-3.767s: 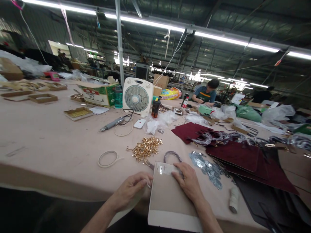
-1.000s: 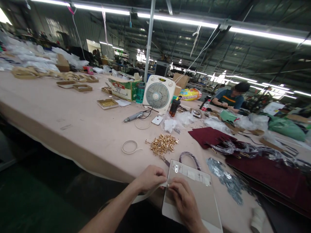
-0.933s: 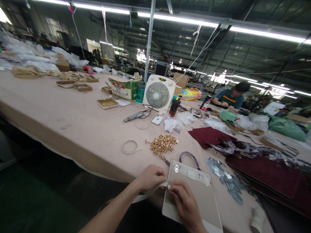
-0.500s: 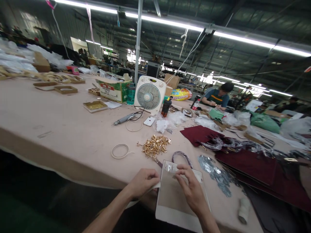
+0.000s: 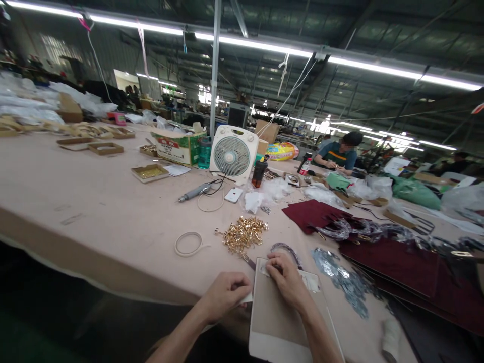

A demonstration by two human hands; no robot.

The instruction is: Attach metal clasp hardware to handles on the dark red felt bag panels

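Panel (image 5: pixel 280 312): tan w/ white border, flat at bench (image 5: pixel 94 201) near edge. Left hand (image 5: pixel 227 295) closed, pinching white strip (image 5: pixel 245 298) at its left side. Right hand (image 5: pixel 285 275) fingertips on its top edge, grip unclear.

Long beige worktable (image 5: pixel 94 201), ceiling strip lights (image 5: pixel 264 46), steel pole (image 5: pixel 216 65)

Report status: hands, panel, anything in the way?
Left hand pinching white strip. Right hand on beige panel top edge, grip unclear. Gold hardware pile close beyond, not touching.
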